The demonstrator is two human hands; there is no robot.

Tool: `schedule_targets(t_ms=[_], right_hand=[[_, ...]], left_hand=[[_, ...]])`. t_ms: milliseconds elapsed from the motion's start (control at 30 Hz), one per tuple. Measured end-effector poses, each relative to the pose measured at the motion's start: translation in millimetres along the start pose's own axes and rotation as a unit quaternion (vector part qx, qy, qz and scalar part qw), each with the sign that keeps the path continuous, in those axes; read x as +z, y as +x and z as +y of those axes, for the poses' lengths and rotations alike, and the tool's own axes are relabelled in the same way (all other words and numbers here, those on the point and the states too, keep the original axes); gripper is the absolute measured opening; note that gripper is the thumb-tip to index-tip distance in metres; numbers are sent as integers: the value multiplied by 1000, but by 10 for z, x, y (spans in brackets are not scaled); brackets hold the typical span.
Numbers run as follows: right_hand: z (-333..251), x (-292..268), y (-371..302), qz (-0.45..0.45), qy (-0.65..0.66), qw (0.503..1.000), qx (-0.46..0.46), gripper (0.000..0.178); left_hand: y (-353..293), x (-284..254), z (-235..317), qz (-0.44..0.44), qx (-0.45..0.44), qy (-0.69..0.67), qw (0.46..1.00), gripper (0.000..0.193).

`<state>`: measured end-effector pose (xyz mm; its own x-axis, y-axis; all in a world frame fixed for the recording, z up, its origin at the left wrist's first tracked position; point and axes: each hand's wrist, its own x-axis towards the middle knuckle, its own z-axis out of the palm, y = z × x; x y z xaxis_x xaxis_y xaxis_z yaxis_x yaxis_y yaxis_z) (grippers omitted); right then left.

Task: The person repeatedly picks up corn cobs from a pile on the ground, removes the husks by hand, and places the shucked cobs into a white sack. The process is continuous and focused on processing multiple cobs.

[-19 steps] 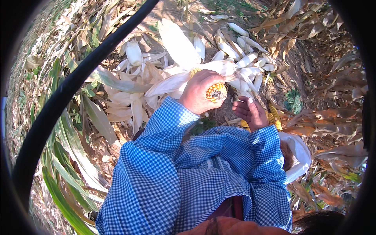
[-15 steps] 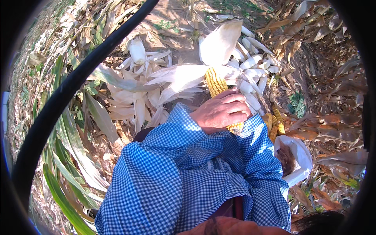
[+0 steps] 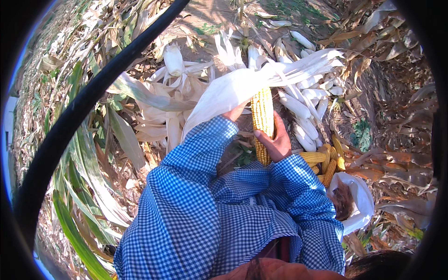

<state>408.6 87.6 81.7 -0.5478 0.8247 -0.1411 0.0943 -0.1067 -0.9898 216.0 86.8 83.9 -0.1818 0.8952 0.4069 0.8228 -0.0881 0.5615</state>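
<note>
As the right hand (image 3: 279,143) clasps the yellow cob (image 3: 262,112) low, husk (image 3: 228,92) obscures the left hand (image 3: 236,112), grip unclear, above sunlit soil (image 3: 210,13).

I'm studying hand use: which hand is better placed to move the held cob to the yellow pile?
Probably the right hand: it holds the corn cob, and the yellow cobs lie close by on its side. The left hand, mostly hidden by the pale husk, is farther from them.

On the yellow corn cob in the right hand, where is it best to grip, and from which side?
Probably the lower half of the yellow corn cob, from the right, where the right hand grips: it is rounded and bare there, while white husk spreads across its top.
</note>
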Motion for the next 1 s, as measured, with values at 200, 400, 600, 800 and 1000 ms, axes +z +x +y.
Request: schedule_targets(t_ms=[200,400,600,800,1000], right_hand=[[-205,77,-81,-22,39,998,45,81],[-282,36,-56,-48,-128,990,21,82],[-183,-10,5,-51,-152,987,-2,81],[-63,208,7,-112,73,985,109,66],[-105,198,-24,-100,-158,978,90,64]], left_hand=[[6,16,-103,38,-16,51,998,37],[42,60,-56,21,-94,-62,993,37],[109,219,54,74,-348,-666,655,38],[165,89,101,128,-412,-737,520,42],[198,-90,150,110,-446,-696,551,39]])
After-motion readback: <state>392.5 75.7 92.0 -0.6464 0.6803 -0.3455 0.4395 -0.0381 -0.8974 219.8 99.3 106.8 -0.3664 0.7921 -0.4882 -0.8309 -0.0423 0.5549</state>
